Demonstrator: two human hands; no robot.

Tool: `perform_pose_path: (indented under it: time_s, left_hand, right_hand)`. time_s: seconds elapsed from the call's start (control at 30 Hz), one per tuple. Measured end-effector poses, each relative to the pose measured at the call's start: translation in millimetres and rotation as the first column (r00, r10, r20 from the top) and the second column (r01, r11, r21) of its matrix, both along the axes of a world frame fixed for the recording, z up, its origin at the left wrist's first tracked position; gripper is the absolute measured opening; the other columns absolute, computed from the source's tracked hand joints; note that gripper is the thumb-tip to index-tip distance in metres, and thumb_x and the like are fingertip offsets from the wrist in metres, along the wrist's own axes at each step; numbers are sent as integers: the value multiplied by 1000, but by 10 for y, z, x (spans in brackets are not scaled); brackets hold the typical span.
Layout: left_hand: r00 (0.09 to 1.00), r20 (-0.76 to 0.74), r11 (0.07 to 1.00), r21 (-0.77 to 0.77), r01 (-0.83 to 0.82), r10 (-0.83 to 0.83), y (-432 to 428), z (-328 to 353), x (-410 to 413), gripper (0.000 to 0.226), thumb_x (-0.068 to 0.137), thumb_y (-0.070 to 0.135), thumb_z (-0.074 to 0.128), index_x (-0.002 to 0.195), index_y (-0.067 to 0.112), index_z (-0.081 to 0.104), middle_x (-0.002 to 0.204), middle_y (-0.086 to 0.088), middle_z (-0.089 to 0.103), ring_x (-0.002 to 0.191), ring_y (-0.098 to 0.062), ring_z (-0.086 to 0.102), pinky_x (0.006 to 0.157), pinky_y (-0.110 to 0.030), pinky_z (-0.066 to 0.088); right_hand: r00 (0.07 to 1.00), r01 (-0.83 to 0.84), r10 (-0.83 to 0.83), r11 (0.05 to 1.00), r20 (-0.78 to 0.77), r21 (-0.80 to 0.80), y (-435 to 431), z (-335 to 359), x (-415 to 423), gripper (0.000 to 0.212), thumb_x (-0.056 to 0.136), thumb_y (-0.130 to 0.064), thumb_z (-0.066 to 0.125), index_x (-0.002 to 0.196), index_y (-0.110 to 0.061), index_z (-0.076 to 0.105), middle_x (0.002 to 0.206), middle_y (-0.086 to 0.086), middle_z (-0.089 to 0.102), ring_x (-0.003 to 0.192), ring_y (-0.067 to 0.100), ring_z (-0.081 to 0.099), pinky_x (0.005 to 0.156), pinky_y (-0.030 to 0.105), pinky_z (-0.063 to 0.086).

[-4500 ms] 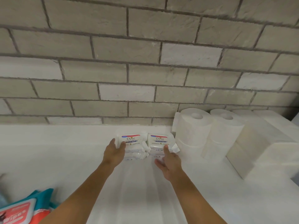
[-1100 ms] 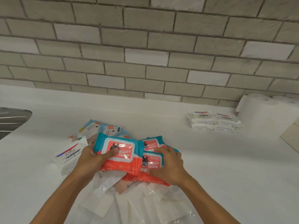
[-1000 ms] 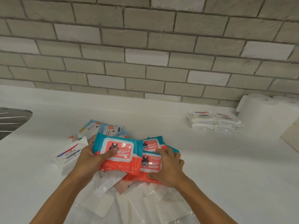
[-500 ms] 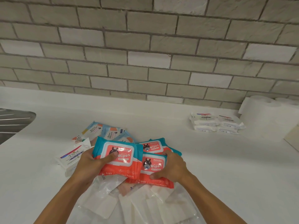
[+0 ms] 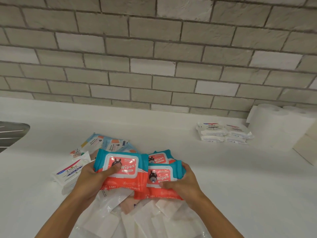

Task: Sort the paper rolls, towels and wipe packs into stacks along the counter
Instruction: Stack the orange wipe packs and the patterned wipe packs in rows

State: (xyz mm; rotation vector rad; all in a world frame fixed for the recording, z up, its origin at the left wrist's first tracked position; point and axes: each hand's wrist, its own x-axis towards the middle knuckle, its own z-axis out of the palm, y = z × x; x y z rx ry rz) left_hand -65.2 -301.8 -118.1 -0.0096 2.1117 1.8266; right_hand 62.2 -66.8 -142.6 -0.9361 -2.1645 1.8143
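My left hand (image 5: 91, 177) is closed on a teal-and-coral soft plastic pack of baby wipes (image 5: 120, 169), thumb pressed on its lid label, fingers beneath. My right hand (image 5: 181, 184) is closed on a second, matching teal-and-coral wipe pack (image 5: 163, 179), thumb on top near its lower edge. A third matching pack (image 5: 159, 158) lies just behind, partly covered. All three sit over the unsorted heap at the middle of the white counter (image 5: 240, 177). Risk, as I judge it: the slick film packs overlap, so lifting both together could drag the third pack or let one slide from my thumb. The clear plastic wrappers (image 5: 109, 205) underneath may also cling and come up. Further out: a white Dove-labelled wipe pack (image 5: 70, 172) just left of my left hand, pale blue printed packs (image 5: 106, 144) behind, stacked white Dove packs (image 5: 223, 133) well to the right, beside white paper rolls (image 5: 277, 124).
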Motion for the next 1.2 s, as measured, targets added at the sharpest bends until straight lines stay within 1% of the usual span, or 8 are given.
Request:
perform_pose_path:
  time_s: [0.13, 0.3, 0.43, 0.57, 0.7, 0.83, 1.03, 1.2]
  left_hand:
    - [1000, 20, 997, 72, -4, 2, 64, 18, -2, 69, 54, 38, 83, 116, 17, 62, 97, -11, 75, 78, -31, 76, 69, -47, 62]
    - [999, 35, 980, 199, 8, -16, 182, 62, -44, 73, 56, 32, 86, 122, 20, 59, 101, -12, 75, 76, -30, 77, 63, -44, 62]
    - [999, 23, 969, 247, 24, -30, 350, 137, -96, 64, 59, 28, 85, 117, 16, 61, 101, -15, 75, 80, -33, 76, 63, -42, 62]
    - [999, 36, 964, 266, 29, -40, 531, 225, -118, 48, 60, 29, 83, 103, 16, 66, 90, -12, 78, 86, -35, 74, 83, -53, 58]
    - [995, 89, 946, 324, 12, -44, 679, 278, -163, 44, 68, 24, 82, 106, 13, 64, 87, -12, 78, 80, -29, 74, 72, -42, 60]
    - [985, 135, 904, 424, 42, -109, 812, 340, -235, 50, 64, 20, 80, 110, 8, 65, 91, -14, 78, 73, -23, 75, 56, -31, 61]
    - [987, 112, 902, 428, 59, -118, 1057, 387, -375, 41, 75, 19, 77, 112, 7, 65, 96, -14, 77, 75, -24, 75, 51, -29, 58]
    - [987, 121, 926, 374, 54, -106, 1294, 398, -549, 39, 78, 20, 78, 114, 8, 65, 98, -14, 77, 83, -30, 74, 57, -34, 58]
  right_hand:
    - [999, -12, -2, 955, -45, -295, 160, 32, 80, 61, 62, -12, 92, 117, -11, 66, 101, 8, 76, 89, 26, 75, 80, 43, 61]
    - [985, -36, -60, 838, -159, -545, 363, 109, 83, 49, 74, -7, 81, 120, -6, 63, 108, 18, 74, 98, 35, 72, 83, 51, 59]
    - [974, -15, -143, 733, -176, -680, 551, 128, 31, 37, 87, -7, 70, 123, -6, 59, 112, 24, 71, 98, 39, 71, 69, 53, 61]
    - [964, 1, -187, 714, -190, -700, 736, 167, -59, 39, 88, -7, 69, 125, -8, 58, 115, 23, 70, 101, 37, 70, 63, 45, 63]
    - [960, 26, -192, 784, -202, -620, 892, 267, -189, 39, 82, 7, 70, 118, -4, 61, 109, 19, 73, 98, 35, 72, 65, 40, 63]
    - [957, 85, -224, 828, -187, -555, 1065, 350, -365, 37, 80, 8, 73, 113, -4, 64, 102, 13, 76, 93, 29, 73, 64, 36, 63]
    - [965, 120, -229, 820, -129, -560, 1309, 328, -692, 35, 81, 2, 75, 113, -8, 64, 106, 16, 74, 97, 29, 72, 69, 37, 63]
    - [958, 124, -256, 774, -128, -621, 1502, 238, -968, 34, 84, -1, 73, 116, -8, 62, 111, 16, 72, 100, 29, 71, 73, 36, 63]
